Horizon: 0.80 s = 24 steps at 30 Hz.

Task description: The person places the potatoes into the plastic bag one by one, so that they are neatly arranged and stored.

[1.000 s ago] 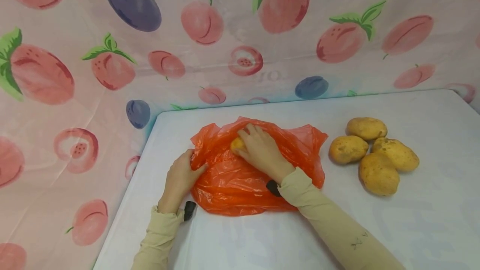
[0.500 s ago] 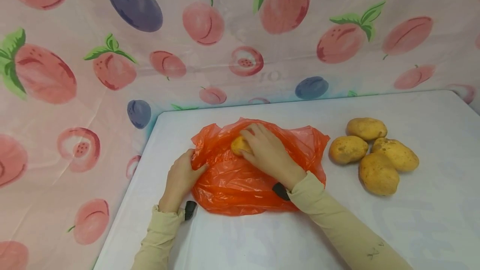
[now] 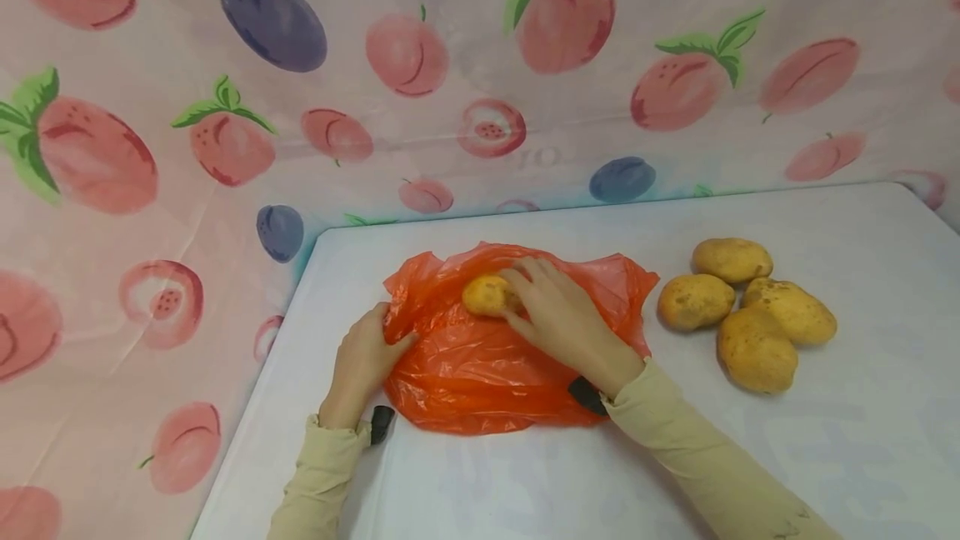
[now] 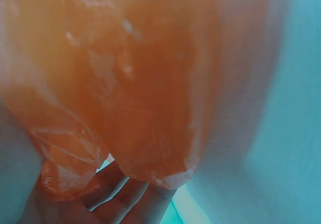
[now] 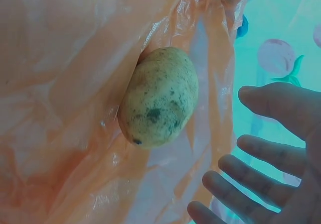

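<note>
A thin red-orange plastic bag [image 3: 465, 365] lies spread and crumpled on the white table. On its upper middle sits a yellow potato [image 3: 486, 296], speckled with dark spots in the right wrist view. Just right of it is my right hand [image 3: 564, 315]; the right wrist view has its fingers spread and apart from the potato. At the bag's left side my left hand [image 3: 365, 357] holds the edge, thumb on the inner side. The left wrist view is mostly filled by the bag [image 4: 145, 98], with some fingers [image 4: 145, 199] behind it.
Several potatoes [image 3: 757, 348] lie in a cluster on the right half of the white table [image 3: 510, 482]. A fruit-printed cloth [image 3: 570, 119] rises behind the table and along its left side.
My right hand has drawn back to the right and let go of the potato, which now shows more fully on the bag. The left hand stays at the bag's edge.
</note>
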{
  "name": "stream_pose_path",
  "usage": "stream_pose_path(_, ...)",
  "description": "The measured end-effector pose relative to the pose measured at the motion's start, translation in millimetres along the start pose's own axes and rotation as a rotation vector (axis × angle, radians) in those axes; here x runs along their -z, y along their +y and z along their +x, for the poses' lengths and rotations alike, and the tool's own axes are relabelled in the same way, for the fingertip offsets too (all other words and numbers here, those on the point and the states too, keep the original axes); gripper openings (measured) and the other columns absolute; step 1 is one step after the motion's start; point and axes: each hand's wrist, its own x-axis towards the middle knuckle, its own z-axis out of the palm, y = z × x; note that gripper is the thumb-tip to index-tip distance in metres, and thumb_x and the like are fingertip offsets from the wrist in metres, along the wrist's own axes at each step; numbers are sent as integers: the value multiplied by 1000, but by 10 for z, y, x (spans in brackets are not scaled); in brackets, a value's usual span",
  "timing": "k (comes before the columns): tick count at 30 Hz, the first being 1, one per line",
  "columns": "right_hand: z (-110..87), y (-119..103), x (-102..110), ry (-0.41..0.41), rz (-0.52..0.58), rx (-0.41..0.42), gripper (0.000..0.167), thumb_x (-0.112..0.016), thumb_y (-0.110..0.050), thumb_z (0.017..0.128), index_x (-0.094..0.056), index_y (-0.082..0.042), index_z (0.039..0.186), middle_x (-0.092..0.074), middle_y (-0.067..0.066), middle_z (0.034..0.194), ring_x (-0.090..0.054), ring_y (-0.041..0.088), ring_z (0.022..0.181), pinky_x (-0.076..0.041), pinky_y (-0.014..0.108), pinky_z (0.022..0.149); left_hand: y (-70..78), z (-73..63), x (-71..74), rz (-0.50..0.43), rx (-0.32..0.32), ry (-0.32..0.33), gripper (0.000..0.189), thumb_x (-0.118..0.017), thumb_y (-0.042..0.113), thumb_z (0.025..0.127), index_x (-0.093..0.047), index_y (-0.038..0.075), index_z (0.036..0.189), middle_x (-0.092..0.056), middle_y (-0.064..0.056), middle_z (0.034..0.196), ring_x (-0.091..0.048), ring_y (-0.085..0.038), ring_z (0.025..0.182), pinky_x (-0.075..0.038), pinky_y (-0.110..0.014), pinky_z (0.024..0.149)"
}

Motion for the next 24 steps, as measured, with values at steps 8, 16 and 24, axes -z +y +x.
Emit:
stream_pose_path(8, -97, 32, 108, -26, -11, -5, 50, -77, -25, 87, -60, -4, 129, -58, 12, 126, -54, 29, 117, -49, 43, 103, 14, -2, 6, -7, -2, -2, 63, -74, 27, 90, -46, 2, 140, -61, -17, 131, -59, -33, 110, -51, -52, 98)
stream_pose_path(16, -191, 80, 173, -44, -46, 3, 52, -78, -25, 86, -59, -2, 130, -57, 13, 126, -54, 29, 118, -48, 44, 104, 4, 9, 3, -1, -19, 5, 61, -74, 27, 90, -48, 2, 138, -62, -17, 129, -60, -33, 109, -52, -52, 97)
stream_pose_path(24, -286, 125, 210, -56, -69, 23, 54, -77, -26, 87, -58, -1, 131, -57, 16, 128, -53, 31, 121, -46, 47, 106, -9, 12, 3, 5, -14, 3, 61, -74, 27, 90, -48, 2, 138, -62, -17, 129, -60, -33, 109, -51, -53, 98)
